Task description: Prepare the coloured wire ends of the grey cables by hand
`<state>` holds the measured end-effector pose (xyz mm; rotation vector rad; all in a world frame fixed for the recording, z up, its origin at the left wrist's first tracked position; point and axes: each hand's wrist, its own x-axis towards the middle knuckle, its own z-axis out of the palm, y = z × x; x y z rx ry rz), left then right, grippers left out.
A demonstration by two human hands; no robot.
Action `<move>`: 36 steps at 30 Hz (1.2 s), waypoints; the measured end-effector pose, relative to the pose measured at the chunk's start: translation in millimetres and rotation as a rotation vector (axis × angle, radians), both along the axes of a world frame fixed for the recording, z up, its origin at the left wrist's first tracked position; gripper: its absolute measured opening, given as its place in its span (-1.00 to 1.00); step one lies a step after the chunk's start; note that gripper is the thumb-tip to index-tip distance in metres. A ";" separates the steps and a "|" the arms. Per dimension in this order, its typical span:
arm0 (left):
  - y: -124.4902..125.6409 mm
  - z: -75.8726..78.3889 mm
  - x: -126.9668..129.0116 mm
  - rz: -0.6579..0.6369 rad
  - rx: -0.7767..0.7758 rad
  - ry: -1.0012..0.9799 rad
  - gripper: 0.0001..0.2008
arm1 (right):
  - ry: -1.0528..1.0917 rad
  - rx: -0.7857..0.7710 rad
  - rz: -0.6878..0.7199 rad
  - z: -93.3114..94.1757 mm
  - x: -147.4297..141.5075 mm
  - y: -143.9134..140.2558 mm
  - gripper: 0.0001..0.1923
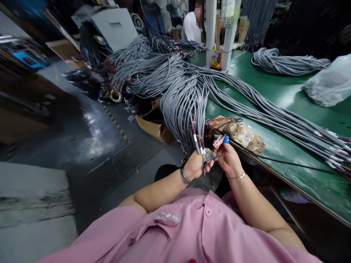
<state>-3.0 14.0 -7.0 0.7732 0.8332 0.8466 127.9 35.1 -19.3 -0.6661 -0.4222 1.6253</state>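
Currently your left hand [195,165] is closed in a fist around the stripped end of a grey cable [197,144], its red, blue and white-sleeved leads standing up out of the grip, just off the near edge of the green bench [285,146]. Your right hand [229,157] is pinched together on the small pink-and-red wire ends [218,140] at that same tip (the blue cap on one fingertip [226,139] is a finger cot, I judge). To work these ends well, keep the fist tight and low on the jacket so the leads stay fanned, and handle one lead at a time with the pinch. Room: the cable hangs from a thick bundle [181,95] spilling over the bench edge, so pulling toward your lap will likely drag neighbours. A taped packet [241,135] lies on the bench just beyond your right hand; the open cardboard box [153,124] sits below left. Free space lies toward your chest.
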 end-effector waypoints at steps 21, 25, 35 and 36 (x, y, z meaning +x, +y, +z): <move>-6.8 1.8 0.1 0.055 0.071 0.078 -0.70 | 0.030 -0.030 -0.021 5.2 -0.6 -4.4 -0.65; -14.2 2.4 -2.2 0.027 0.115 0.106 -0.68 | 0.036 -0.024 0.013 4.3 3.4 -4.8 -0.66; -9.6 6.1 -6.1 0.093 0.091 0.051 -0.73 | -0.355 0.108 -0.257 -2.8 3.6 -11.5 -0.71; -8.2 6.0 -6.2 0.091 0.088 0.050 -0.74 | -0.380 0.115 -0.274 -4.3 2.9 -11.6 -0.69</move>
